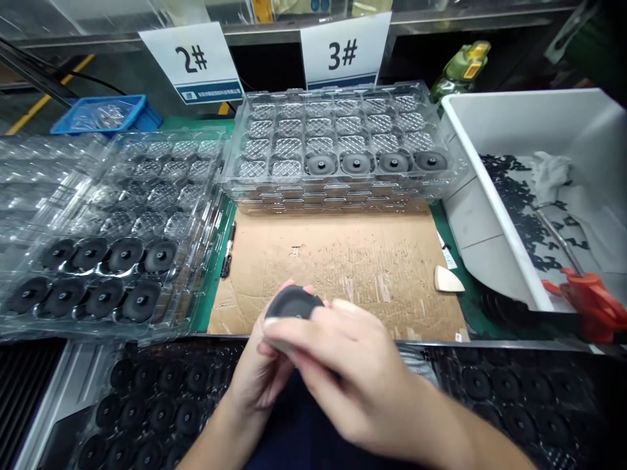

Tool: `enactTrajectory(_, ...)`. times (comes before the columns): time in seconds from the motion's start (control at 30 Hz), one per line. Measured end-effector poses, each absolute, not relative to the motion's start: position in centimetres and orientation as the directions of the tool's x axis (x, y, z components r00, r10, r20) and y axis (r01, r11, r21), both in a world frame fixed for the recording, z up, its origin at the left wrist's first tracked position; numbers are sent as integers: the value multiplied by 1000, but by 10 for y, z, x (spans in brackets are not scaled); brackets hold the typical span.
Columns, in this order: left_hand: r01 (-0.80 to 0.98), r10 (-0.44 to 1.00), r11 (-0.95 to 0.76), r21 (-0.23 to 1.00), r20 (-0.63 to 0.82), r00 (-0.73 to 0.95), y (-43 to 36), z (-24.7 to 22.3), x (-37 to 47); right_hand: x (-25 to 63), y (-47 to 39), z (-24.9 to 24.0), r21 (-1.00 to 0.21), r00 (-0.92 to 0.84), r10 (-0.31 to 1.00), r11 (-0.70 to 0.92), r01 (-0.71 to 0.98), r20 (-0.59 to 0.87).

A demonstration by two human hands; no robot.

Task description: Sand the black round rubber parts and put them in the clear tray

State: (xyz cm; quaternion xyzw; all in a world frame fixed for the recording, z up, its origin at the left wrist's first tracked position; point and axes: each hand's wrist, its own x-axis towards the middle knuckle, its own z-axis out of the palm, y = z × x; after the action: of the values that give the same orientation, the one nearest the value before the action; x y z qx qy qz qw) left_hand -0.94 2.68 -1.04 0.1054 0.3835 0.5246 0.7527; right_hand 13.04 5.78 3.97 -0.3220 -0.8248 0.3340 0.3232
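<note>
A round black disc-shaped part [294,301] is held up in front of me, over the near edge of a cardboard sheet [323,254]. My left hand [267,365] grips it from behind and below, with the fingertips showing past its far rim. Across the near side lies my right hand [343,352], thumb and fingers closed on the same part and covering much of its lower face. Similar black parts sit in the front row of a clear tray stack [337,189] ahead and in the near rows of another clear tray [112,222] at the left.
On the right stands a white bin [519,261] with small black pieces and red-handled pliers [588,294]. A marker [228,251] and a cream wedge [448,279] lie on the cardboard's sides. Further back are a blue bin [105,114] and a green bottle [460,68].
</note>
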Motion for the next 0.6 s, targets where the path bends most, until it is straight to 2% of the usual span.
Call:
enactTrajectory(0.03,-717,884,405,567,-442,151,27,-11,-13,136,55,40,-781,-610,748,534,324,259)
enactTrajectory(0.1,-726,903,380,573,-401,156,28,-15,-17,144,54,41,-753,-560,810,478,452,177)
enactTrajectory(0.17,-729,898,398,557,-398,186,28,-18,-19,148,59,41,-654,-483,843,505,564,236)
enactTrajectory(0.23,-738,889,419,530,-407,212,28,-20,-18,148,69,35,-608,-522,772,620,496,362)
enactTrajectory(0.3,-748,885,436,501,-389,255,28,-18,-18,149,81,24,-688,-530,736,640,342,421)
enactTrajectory(0.33,-753,885,441,488,-375,276,28,-17,-18,151,85,16,-757,-469,783,578,305,409)
enactTrajectory(0.4,-762,883,451,465,-357,305,27,-13,-20,156,88,-4,-877,-255,926,353,325,278)
enactTrajectory(0.47,-775,880,455,439,-354,316,27,-12,-21,163,83,-26,-915,-108,987,154,372,122)
enactTrajectory(0.53,-786,879,454,419,-353,320,27,-13,-21,167,72,-48,-910,-140,990,66,410,9)
enactTrajectory(0.6,-794,879,454,404,-347,326,27,-15,-20,166,57,-67,-897,-265,962,63,437,-61)
